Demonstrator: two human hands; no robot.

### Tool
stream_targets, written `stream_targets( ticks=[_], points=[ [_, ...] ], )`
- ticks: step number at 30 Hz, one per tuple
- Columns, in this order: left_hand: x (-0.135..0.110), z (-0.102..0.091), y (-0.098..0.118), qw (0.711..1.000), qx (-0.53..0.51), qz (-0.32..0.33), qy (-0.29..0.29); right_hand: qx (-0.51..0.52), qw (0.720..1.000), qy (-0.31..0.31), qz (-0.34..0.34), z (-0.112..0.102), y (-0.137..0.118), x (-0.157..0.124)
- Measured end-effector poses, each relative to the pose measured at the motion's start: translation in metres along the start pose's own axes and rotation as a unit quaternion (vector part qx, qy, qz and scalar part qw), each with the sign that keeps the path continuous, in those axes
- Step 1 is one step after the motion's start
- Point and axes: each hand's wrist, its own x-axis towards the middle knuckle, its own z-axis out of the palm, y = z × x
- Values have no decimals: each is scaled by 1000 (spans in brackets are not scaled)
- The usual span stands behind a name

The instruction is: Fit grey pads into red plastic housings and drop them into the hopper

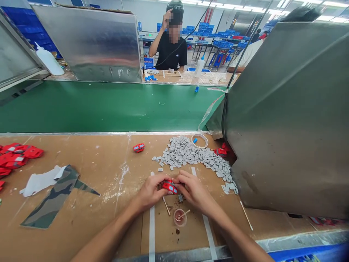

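Observation:
Both my hands meet over the brown worktop near its front edge. My left hand [149, 190] and my right hand [193, 190] pinch a small red toy car body [169, 186] between their fingertips. Just below the hands stands a small round cup [180, 217] with a stick in it. Another thin stick [166, 205] lies beside it. A little grey piece [180, 198] lies under my right hand. Behind the hands spreads a heap of several small grey pieces [191, 154].
One red car body [139, 147] lies alone on the worktop [103, 160]; several more [16, 154] are piled at the far left. A camouflage cloth [56, 196] and white paper [40, 181] lie left. A metal hood [289, 120] stands right, a green conveyor [109, 107] behind, and a person sits opposite.

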Motion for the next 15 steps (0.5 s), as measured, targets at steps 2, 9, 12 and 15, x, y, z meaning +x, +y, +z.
stream_targets(
  ticks=[2,9,12,15],
  points=[
    [0,0,2,1000,4,-5,0,-4,1000,-9,-8,-2,-2,0],
    [-1,1,4,998,-54,-44,-3,6,999,-14,-44,-2,-3,-1],
    [1,2,4,997,-62,-48,22,46,998,10,-41,1,0,1],
    [3,2,4,998,-29,-28,39,117,992,47,2,3,5,7]
  ],
)
